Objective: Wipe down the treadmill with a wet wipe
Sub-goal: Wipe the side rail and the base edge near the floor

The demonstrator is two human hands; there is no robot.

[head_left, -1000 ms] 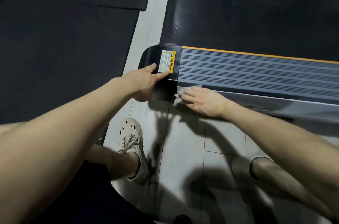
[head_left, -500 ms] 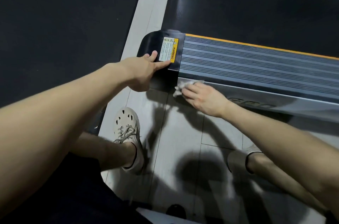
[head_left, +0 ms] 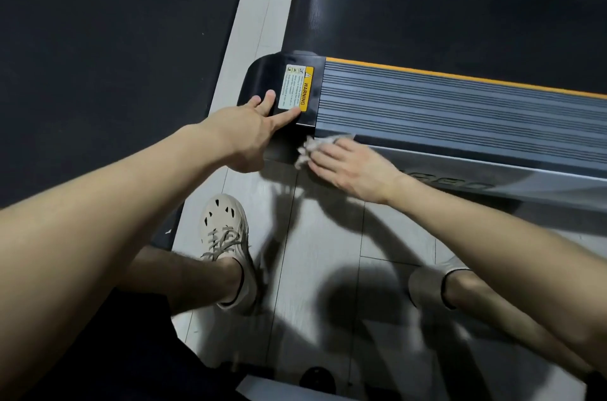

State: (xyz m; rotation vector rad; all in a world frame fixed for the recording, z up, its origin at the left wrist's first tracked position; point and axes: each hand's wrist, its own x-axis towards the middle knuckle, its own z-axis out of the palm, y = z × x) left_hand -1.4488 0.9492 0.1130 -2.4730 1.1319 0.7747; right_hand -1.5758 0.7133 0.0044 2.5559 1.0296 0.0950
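Note:
The treadmill point(head_left: 460, 111) lies across the upper right, with a ribbed grey side rail, an orange stripe and a black belt behind it. Its black end cap point(head_left: 262, 78) carries a yellow-and-white warning label point(head_left: 297, 88). My left hand point(head_left: 249, 131) rests on that cap with straight fingers, the thumb touching the label's lower edge. My right hand point(head_left: 348, 167) presses a crumpled white wet wipe point(head_left: 310, 146) flat against the silver side panel just below the rail, at the corner next to the cap. Most of the wipe is hidden under my fingers.
Black rubber floor mats point(head_left: 115, 55) cover the left side, separated from the treadmill by a strip of pale tiled floor point(head_left: 315, 252). My left foot in a beige shoe point(head_left: 226, 236) and my right foot point(head_left: 433, 282) stand on the tiles in front of the treadmill.
My right hand has slid the wipe slightly along the side panel near the corner. My left hand stays on the end cap. The camera view has shifted a little.

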